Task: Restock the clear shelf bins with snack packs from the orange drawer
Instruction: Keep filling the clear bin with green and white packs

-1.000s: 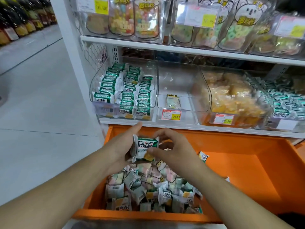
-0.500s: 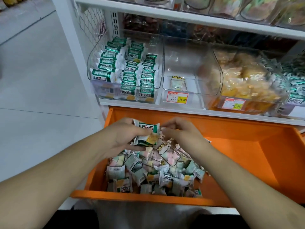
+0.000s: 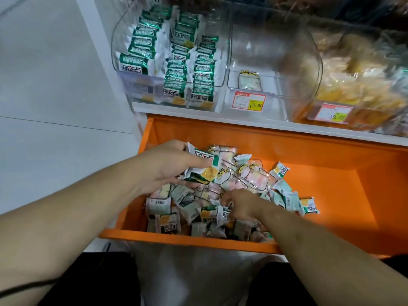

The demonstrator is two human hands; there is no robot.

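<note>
Pale floor tiles (image 3: 55, 89) run along the left of a white shelf (image 3: 176, 110) that carries three clear bins, all well beyond the hands. Farthest left of these, the left bin (image 3: 123, 23) holds tidy rows of green-and-white snack packs (image 3: 176, 62); the middle bin (image 3: 273, 40) holds just one cartoon-printed pack (image 3: 249, 81) behind a price tag (image 3: 249, 103); the right bin (image 3: 353, 62) is heaped with yellowish wrapped snacks, blurred at the frame edge. Below the shelf the orange drawer (image 3: 309, 155) stands pulled out, its loose pile of packs (image 3: 198, 208) lying under and between both hands. The left hand (image 3: 167, 164) hovers over the far left of the pile, fingers and thumb curled round a small stack of green-and-white packs (image 3: 205, 166), held just above the heap. Just beyond that hand's fingertips lie pastel marshmallow packs (image 3: 254, 177) printed with a cartoon animal. The right hand (image 3: 242, 204) is sunk among the packs nearer the drawer's front edge, fingers curled downward — it seems to pinch a wrapper, though the fingertips are buried and I cannot tell for sure.
</note>
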